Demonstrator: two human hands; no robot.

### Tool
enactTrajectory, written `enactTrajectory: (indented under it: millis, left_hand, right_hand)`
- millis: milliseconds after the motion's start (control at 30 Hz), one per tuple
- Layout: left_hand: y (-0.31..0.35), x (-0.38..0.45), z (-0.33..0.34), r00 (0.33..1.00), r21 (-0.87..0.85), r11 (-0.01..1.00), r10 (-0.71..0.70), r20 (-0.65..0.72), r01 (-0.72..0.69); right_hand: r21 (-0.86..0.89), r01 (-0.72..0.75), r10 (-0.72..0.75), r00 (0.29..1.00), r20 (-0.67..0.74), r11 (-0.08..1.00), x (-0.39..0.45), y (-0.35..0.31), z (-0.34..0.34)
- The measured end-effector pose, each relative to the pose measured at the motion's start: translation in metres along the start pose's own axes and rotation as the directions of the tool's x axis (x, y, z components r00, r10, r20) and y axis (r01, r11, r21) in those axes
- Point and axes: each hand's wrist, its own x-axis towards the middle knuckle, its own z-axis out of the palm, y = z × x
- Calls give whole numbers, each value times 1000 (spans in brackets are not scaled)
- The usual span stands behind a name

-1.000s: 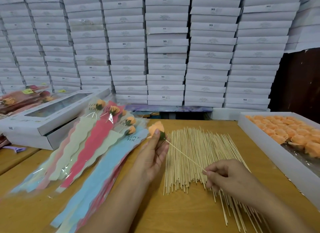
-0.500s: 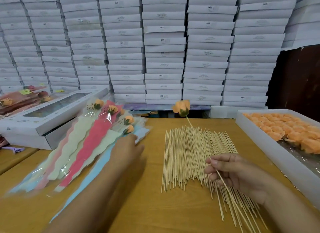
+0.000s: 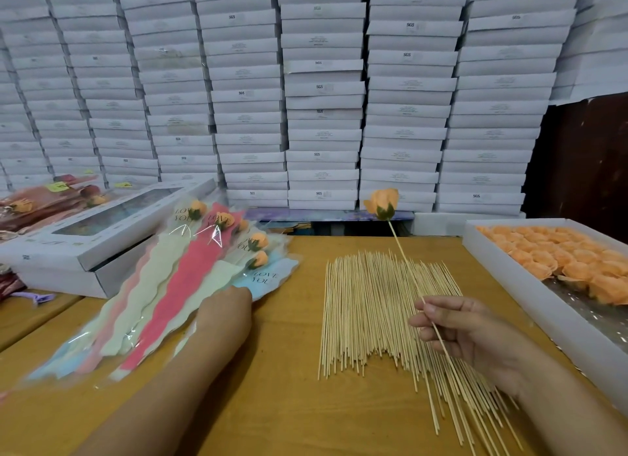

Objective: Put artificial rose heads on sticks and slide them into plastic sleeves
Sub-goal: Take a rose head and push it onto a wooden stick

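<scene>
Sleeve pile (image 3: 163,296): at 9 o'clock on the counter (image 3: 285,398); several sleeves at its far end already hold rose heads.
Left hand (image 3: 226,314): it has let go of the rose and moved over to 9 o'clock, and now rests on the near edge of the pile. Your fingers are hidden under the back of the hand; you cannot tell how they lie.
Stick pile (image 3: 377,316): loose, at 6 o'clock.
Assembled rose (image 3: 383,202): head seated on its stick, raised toward 12 o'clock.
Right hand (image 3: 465,333): your fingers pinch the lower stick; it alone now carries the rose.
Rose tray (image 3: 530,299): at 3 o'clock, stocked.
Meaning: mounting looks complete; your next step is likely sleeving.
</scene>
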Motion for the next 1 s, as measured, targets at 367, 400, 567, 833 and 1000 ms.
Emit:
enactTrajectory:
  millis: [367, 400, 567, 833, 1000]
  left_hand:
    - [-10, 4, -18, 992, -527, 850, -87, -96, 24]
    - [-9, 3, -23, 990, -546, 838, -77, -115, 2]
    - [23, -24, -49, 991, -359, 927, 68, -118, -107]
    - [75, -60, -45, 952, -341, 912, 284, 117, -230]
    - [76, -17, -26, 993, -517, 852, 115, 32, -82]
  right_hand:
    - [-7, 22, -22, 1000, -4, 1000, 3, 1, -4]
    - [-7, 23, -24, 1000, -2, 1000, 3, 1, -4]
    - [6, 38, -38, 999, 1, 999, 4, 1, -6]
    - [13, 62, -62, 998, -30, 998, 4, 0, -8]
    - [8, 58, -57, 998, -41, 998, 5, 0, -9]
